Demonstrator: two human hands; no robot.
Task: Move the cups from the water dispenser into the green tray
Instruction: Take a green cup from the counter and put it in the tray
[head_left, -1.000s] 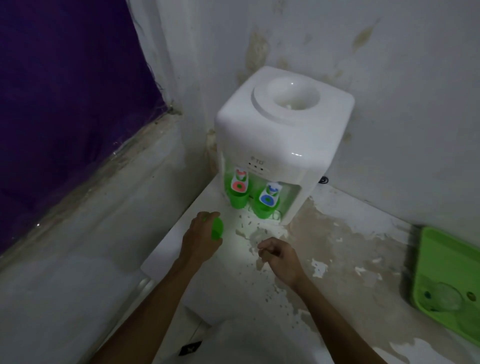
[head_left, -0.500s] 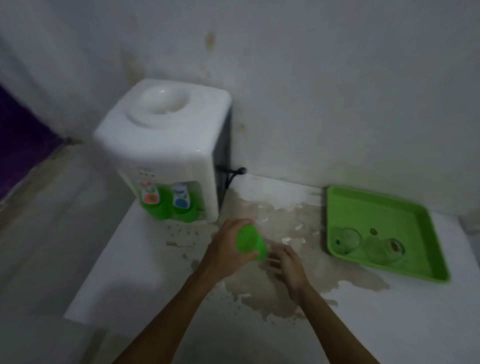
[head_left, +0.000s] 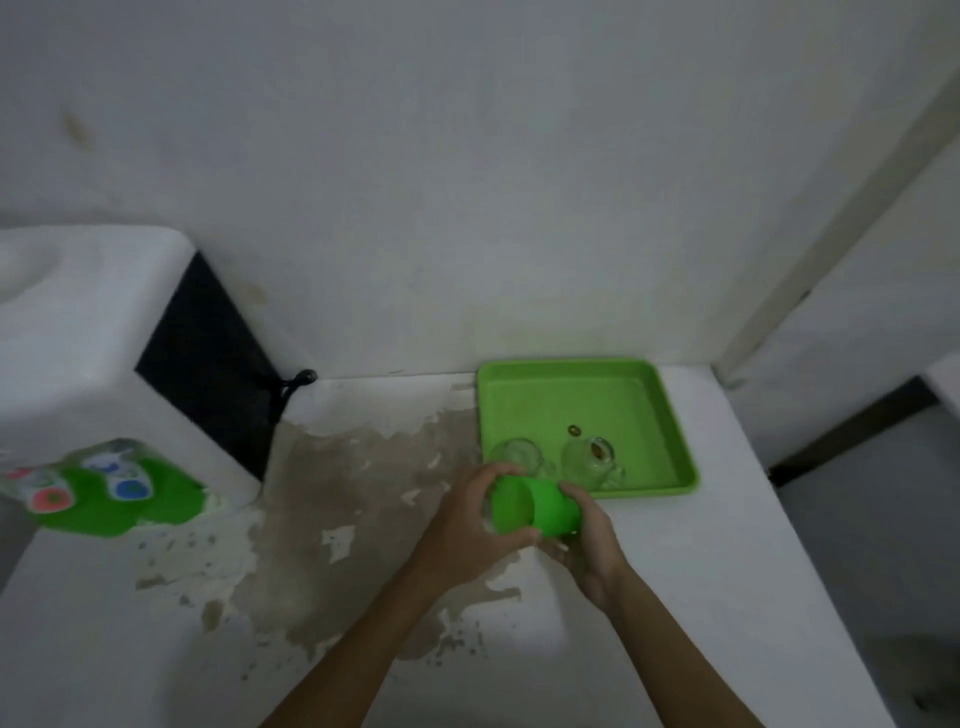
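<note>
Green cup (head_left: 537, 506) tipped on its side above the counter just before the green tray (head_left: 670, 410), left hand (head_left: 467, 525) curled around its open end, right hand (head_left: 592, 535) cupping its base, two clear glass cups (head_left: 589, 457) inside the tray's near edge, water dispenser (head_left: 93, 364) well apart at left

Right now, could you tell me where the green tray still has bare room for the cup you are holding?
The green tray is bare across its back half, towards the wall. Its front edge is crowded: two clear glass cups stand there, just behind the green cup held by the left hand and right hand.
</note>
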